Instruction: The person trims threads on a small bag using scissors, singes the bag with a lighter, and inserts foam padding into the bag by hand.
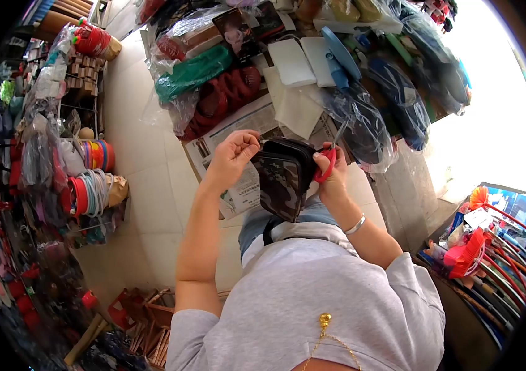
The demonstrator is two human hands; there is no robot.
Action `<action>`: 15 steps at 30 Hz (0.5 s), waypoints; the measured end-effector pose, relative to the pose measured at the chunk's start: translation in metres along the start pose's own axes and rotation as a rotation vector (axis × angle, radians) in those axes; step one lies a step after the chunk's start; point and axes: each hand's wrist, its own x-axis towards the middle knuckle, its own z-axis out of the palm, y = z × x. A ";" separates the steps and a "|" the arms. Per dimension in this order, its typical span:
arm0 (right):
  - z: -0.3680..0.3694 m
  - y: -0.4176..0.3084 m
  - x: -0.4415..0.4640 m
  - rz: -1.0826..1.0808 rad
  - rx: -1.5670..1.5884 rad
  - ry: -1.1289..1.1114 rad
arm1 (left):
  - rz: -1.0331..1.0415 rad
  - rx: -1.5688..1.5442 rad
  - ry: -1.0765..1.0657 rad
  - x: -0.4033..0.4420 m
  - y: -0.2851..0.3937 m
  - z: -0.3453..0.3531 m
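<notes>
while the right hand [333, 180] closes around the red-handled scissors [326, 167] and seems to steady the side of the dark patterned bag [282, 183], the left hand [232, 159] has its thumb and fingertips pressed together by the bag's upper corner; whether they pinch anything, i cannot tell. the bag sits upright between the hands, over the lap. because one hand appears to manage both bag and scissors, the bag could slip, or the bare blades, pointing up and away, could swing and nick its cloth or a finger. farther out, a careless reach might snag the plastic-wrapped shoes [362, 117] or tear the newspaper [243, 187] beneath the goods. the bag hides part of the right hand's grip, its zip pull is hard to make out, and glare washes out the far right.
</notes>
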 end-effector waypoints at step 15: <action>0.000 0.008 -0.046 0.073 0.048 -0.119 | -0.409 -0.467 -0.311 -0.037 0.001 -0.025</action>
